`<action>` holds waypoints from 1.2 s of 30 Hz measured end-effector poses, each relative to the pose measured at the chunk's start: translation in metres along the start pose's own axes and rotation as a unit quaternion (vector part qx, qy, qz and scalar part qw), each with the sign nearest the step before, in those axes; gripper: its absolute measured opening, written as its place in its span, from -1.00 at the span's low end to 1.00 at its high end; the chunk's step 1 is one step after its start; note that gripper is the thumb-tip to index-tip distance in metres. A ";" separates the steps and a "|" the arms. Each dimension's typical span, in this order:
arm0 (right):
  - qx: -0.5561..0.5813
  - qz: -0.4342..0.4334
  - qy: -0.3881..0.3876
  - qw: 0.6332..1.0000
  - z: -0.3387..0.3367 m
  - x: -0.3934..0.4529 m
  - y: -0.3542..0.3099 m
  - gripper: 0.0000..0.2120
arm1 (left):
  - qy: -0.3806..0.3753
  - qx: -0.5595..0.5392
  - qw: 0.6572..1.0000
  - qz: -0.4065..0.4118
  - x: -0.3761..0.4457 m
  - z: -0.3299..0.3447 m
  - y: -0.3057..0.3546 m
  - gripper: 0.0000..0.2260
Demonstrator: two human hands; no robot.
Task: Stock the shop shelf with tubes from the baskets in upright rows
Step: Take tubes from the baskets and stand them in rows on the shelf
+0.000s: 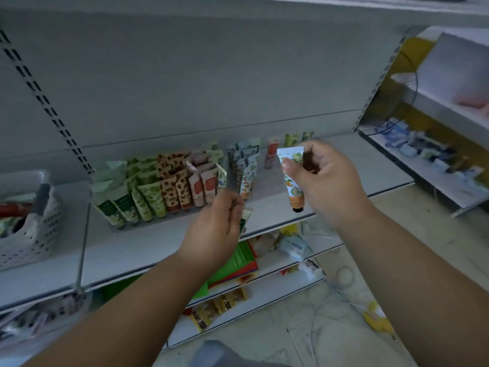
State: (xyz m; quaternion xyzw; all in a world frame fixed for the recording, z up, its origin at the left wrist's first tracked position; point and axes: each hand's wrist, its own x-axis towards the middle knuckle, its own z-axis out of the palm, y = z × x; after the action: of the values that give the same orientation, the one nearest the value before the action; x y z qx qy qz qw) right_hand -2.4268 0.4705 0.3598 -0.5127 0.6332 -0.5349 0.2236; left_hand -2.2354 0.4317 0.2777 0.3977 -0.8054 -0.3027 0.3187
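Both hands grip one tube each: right hand orange tube, left hand green tube.

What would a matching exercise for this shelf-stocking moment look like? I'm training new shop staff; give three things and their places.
Things:
1. orange-print tube
2. white perforated basket
3. green-and-white tube

Places:
A. on the shelf, far left
B. held by the left hand
C. held cap-down by the right hand

Pairs: 1-C, 2-A, 3-B
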 end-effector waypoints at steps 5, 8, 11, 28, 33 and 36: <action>-0.102 -0.071 -0.057 0.991 0.010 0.053 0.032 -0.90 | 0.037 0.025 0.999 -0.008 0.012 0.008 -0.003 -0.97; -0.147 -0.099 -0.112 0.978 0.014 0.078 0.060 -0.94 | 0.094 0.063 0.993 -0.029 0.018 0.019 -0.003 -0.98; -0.167 -0.135 -0.165 0.963 0.016 0.101 0.082 -0.96 | 0.142 0.114 0.981 -0.064 0.023 0.033 0.006 -0.91; -0.090 -0.244 -0.422 0.869 -0.010 0.120 0.093 -0.78 | 0.305 0.054 0.938 -0.158 0.064 0.086 0.049 -0.91; -0.077 -0.188 -0.424 0.883 -0.028 0.127 0.098 -0.96 | 0.307 -0.040 0.938 -0.156 0.081 0.098 0.054 -0.90; -0.110 -0.168 -0.312 0.929 -0.040 0.149 0.102 -0.89 | 0.273 0.032 0.948 -0.158 0.076 0.116 0.044 -0.88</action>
State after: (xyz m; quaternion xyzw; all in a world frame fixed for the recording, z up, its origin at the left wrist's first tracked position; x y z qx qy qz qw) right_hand -2.5578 0.3465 0.3197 -0.7739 0.4908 -0.3050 0.2592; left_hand -2.3790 0.4170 0.2600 0.5975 -0.6237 -0.2026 0.4616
